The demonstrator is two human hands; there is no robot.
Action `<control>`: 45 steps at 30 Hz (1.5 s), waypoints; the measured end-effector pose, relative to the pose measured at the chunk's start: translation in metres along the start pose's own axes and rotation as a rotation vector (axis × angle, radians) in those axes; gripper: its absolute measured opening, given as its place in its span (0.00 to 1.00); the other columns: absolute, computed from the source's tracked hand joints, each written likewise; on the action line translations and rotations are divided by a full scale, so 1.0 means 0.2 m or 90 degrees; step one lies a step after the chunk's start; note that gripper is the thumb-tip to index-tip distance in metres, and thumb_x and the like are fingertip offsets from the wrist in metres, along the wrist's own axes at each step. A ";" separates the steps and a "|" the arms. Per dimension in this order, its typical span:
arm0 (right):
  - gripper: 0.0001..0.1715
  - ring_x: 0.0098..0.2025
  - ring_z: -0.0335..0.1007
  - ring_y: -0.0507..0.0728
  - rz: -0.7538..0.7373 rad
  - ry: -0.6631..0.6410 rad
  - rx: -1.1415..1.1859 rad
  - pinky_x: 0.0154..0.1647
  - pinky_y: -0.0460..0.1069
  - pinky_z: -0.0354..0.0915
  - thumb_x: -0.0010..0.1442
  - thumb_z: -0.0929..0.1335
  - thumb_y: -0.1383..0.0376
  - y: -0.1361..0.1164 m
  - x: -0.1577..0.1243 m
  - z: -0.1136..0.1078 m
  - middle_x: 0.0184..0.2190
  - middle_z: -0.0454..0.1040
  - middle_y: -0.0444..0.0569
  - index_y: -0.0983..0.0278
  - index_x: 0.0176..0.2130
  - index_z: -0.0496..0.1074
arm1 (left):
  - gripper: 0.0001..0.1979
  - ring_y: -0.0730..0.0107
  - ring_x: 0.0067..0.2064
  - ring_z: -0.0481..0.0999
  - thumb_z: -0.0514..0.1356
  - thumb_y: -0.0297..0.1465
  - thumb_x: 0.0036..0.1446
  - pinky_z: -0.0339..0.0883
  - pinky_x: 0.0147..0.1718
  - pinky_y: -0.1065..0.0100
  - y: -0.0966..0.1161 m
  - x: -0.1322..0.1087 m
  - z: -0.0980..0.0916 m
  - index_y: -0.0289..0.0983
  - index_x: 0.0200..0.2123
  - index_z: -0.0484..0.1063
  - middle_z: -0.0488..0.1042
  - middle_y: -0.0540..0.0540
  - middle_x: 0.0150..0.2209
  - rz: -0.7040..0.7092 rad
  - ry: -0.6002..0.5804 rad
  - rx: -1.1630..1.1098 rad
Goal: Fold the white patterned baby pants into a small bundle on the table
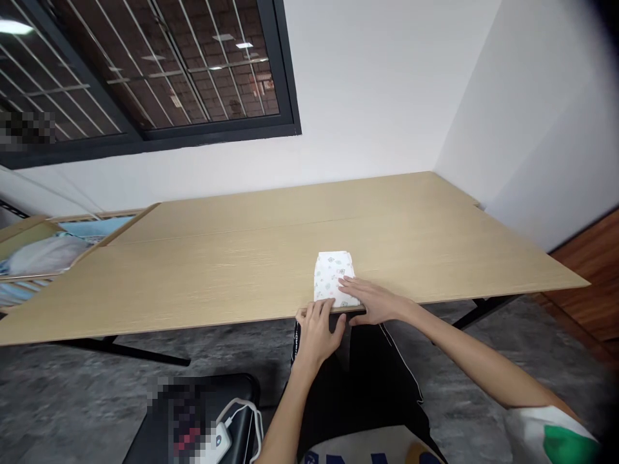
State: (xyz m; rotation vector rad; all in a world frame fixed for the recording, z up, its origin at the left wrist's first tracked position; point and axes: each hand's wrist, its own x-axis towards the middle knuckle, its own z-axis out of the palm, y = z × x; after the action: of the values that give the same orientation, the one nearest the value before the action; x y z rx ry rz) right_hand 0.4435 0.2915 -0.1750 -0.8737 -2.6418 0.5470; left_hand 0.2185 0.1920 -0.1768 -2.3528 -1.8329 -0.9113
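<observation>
A folded white diaper (333,277) with small pastel prints lies flat at the near edge of the wooden table (217,277). My right hand (370,299) rests on its right side, fingers stretched out over the print and thumb at the table edge. At the diaper's lower left corner is my left hand (319,328), its fingertips on the table edge and the corner, thumb held apart. Neither hand grips the diaper. My fingers cover part of its near end.
Left of the table stands a wooden crib (91,245) with pale blue bedding. A black chair (193,399) below holds a white power strip (217,444) with cables. Black table legs (140,351) slant underneath. Behind are a white wall and a barred window (203,64).
</observation>
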 end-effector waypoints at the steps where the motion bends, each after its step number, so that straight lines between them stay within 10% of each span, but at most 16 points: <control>1: 0.50 0.75 0.49 0.67 -0.008 0.001 0.008 0.75 0.63 0.53 0.58 0.77 0.50 -0.01 -0.03 0.01 0.74 0.54 0.54 0.60 0.71 0.61 | 0.16 0.54 0.54 0.76 0.58 0.38 0.69 0.60 0.52 0.52 0.00 -0.02 -0.03 0.43 0.57 0.72 0.78 0.42 0.54 0.010 0.005 -0.028; 6: 0.25 0.70 0.61 0.63 -0.001 0.074 0.043 0.70 0.61 0.61 0.68 0.65 0.70 -0.08 -0.09 0.02 0.68 0.67 0.53 0.60 0.62 0.72 | 0.09 0.60 0.46 0.78 0.57 0.30 0.68 0.56 0.44 0.58 -0.03 -0.11 -0.07 0.42 0.48 0.75 0.80 0.45 0.45 0.077 0.149 -0.117; 13: 0.15 0.54 0.74 0.62 0.073 0.200 0.155 0.54 0.58 0.70 0.73 0.61 0.62 -0.11 0.03 -0.08 0.53 0.77 0.54 0.60 0.54 0.71 | 0.07 0.64 0.43 0.77 0.57 0.27 0.68 0.59 0.46 0.58 -0.07 -0.10 -0.04 0.42 0.44 0.75 0.80 0.47 0.41 0.100 0.183 -0.165; 33: 0.19 0.53 0.73 0.64 0.304 0.403 0.082 0.57 0.59 0.68 0.66 0.66 0.63 0.34 0.36 0.04 0.50 0.76 0.59 0.65 0.55 0.68 | 0.32 0.46 0.75 0.51 0.46 0.43 0.73 0.59 0.66 0.45 -0.02 0.33 0.19 0.31 0.72 0.55 0.51 0.33 0.75 0.009 -0.163 0.130; 41: 0.24 0.67 0.60 0.66 0.190 0.417 -0.143 0.67 0.63 0.58 0.68 0.59 0.72 0.34 0.64 -0.06 0.63 0.68 0.63 0.67 0.61 0.68 | 0.33 0.43 0.75 0.50 0.45 0.42 0.72 0.55 0.68 0.43 -0.07 0.60 0.25 0.30 0.73 0.55 0.49 0.31 0.75 -0.044 -0.212 0.135; 45: 0.24 0.67 0.61 0.63 0.114 0.369 -0.147 0.69 0.61 0.57 0.72 0.56 0.69 0.34 0.78 -0.10 0.64 0.68 0.61 0.66 0.61 0.70 | 0.26 0.43 0.68 0.65 0.44 0.38 0.72 0.61 0.64 0.45 -0.16 0.80 0.25 0.32 0.64 0.68 0.65 0.29 0.68 -0.040 -0.201 0.090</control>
State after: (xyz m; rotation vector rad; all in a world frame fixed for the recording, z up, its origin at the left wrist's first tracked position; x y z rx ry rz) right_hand 0.3662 0.4429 -0.1621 -1.1409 -2.1293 0.0072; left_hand 0.2337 0.3610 -0.1562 -2.4762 -2.0108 -0.4125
